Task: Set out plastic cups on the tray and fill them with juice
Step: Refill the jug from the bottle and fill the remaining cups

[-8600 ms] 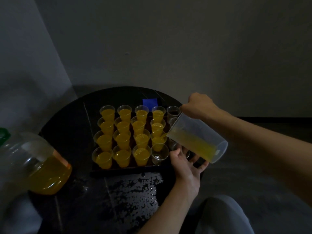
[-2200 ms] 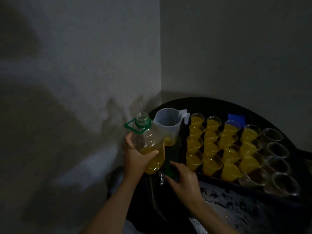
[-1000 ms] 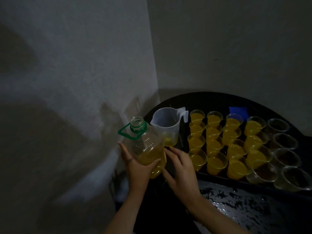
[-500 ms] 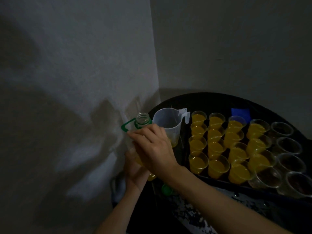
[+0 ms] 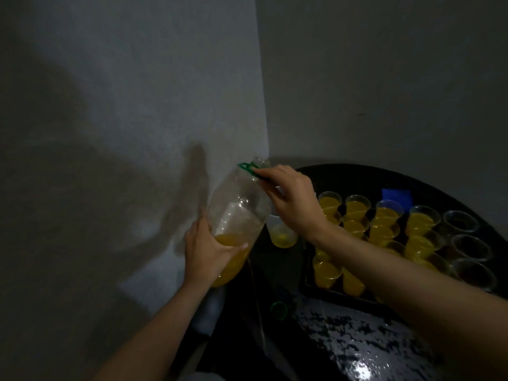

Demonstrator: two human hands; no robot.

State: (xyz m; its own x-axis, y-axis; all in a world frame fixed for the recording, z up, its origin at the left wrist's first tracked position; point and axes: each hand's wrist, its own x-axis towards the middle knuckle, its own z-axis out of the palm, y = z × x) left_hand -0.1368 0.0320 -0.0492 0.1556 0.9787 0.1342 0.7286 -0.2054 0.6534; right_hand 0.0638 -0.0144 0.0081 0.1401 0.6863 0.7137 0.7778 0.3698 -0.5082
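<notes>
Fingers (image 5: 203,237) of the left hand (image 5: 206,253) curl round the lower part of the bottle (image 5: 237,213), with the thumb laid across its front just at the level of the juice (image 5: 233,261); the other fingers pass behind the plastic and are mostly hidden. Below and to the right, near the front of the dark table (image 5: 354,174), a green cap (image 5: 278,309) lies alone, and a wet patch beside it catches the light. The bottle leans with its base low at the table's left edge and its open neck up and to the right; whether the base touches the table cannot be told. Juice fills only about its bottom third. At the neck, the right hand (image 5: 294,207) comes over from the right, its fingers (image 5: 272,174) bent and pinching the green handle (image 5: 247,168), knuckles up. Behind that wrist stands the jug (image 5: 283,236), with a little juice in its bottom, mostly covered by the hand. Further right is the tray (image 5: 327,294), packed with cups in rows: filled cups (image 5: 357,204) on the left, empty cups (image 5: 461,220) in the rightmost row. Beyond them a blue patch (image 5: 395,195) lies on the table, and a grey wall (image 5: 137,92) forms the corner behind.
</notes>
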